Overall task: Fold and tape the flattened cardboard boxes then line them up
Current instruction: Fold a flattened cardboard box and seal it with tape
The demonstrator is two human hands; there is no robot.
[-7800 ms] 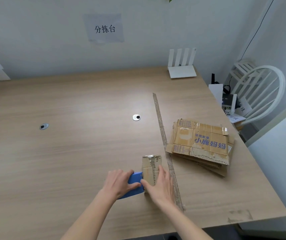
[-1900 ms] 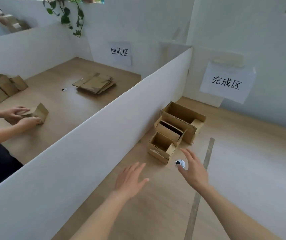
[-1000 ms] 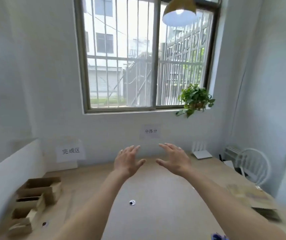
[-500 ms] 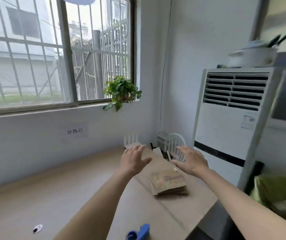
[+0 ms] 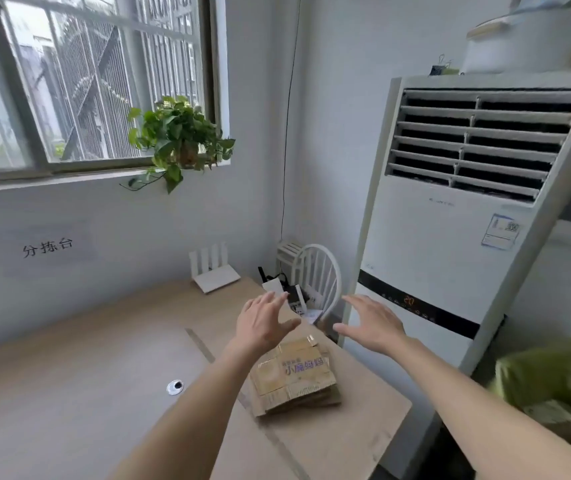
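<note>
Reached with left hand (image 5: 263,325) and right hand (image 5: 372,325), both grips wide and empty, above the flattened boxes (image 5: 294,377) stacked near the counter (image 5: 69,393) corner; probably light, stiff, slidey, best pinched by an edge.

Wooden table (image 5: 69,393): flattened boxes (image 5: 294,375), perhaps router (image 5: 213,271)

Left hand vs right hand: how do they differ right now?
The left hand hovers above the stack of flattened boxes; the right hand is past the table's edge, before the air conditioner. Left shows its back, right its thumb side. Both are open, holding nothing.
</note>
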